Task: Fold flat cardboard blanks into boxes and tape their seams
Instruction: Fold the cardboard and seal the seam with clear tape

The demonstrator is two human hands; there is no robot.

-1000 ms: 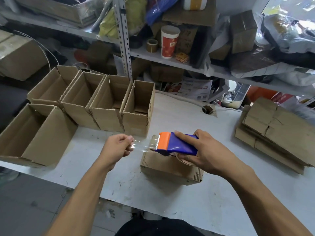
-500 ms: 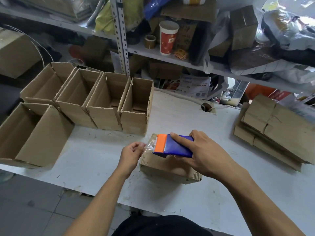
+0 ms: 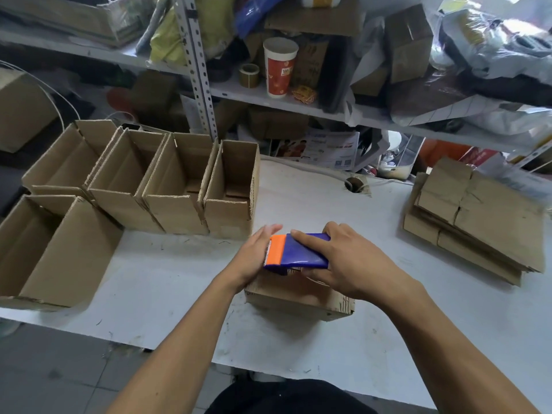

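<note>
A small cardboard box (image 3: 298, 297) lies bottom-up on the white table (image 3: 167, 282) in front of me. My right hand (image 3: 346, 261) grips a blue tape dispenser (image 3: 301, 252) with an orange blade end, held on top of the box. My left hand (image 3: 257, 255) lies with straight fingers against the box's left end, just beside the dispenser's blade. The tape strip itself is hidden under the hands. A stack of flat cardboard blanks (image 3: 478, 216) sits at the table's right side.
Several open folded boxes (image 3: 176, 186) stand in a row at the back left, with a larger open box (image 3: 53, 249) at the left edge. Cluttered metal shelves (image 3: 298, 100) with a paper cup (image 3: 279, 67) rise behind the table.
My left hand, which pinched a stretched strip of tape to the left, has come in and laid its fingers flat on the box's left end. The dispenser has come down onto the box.
</note>
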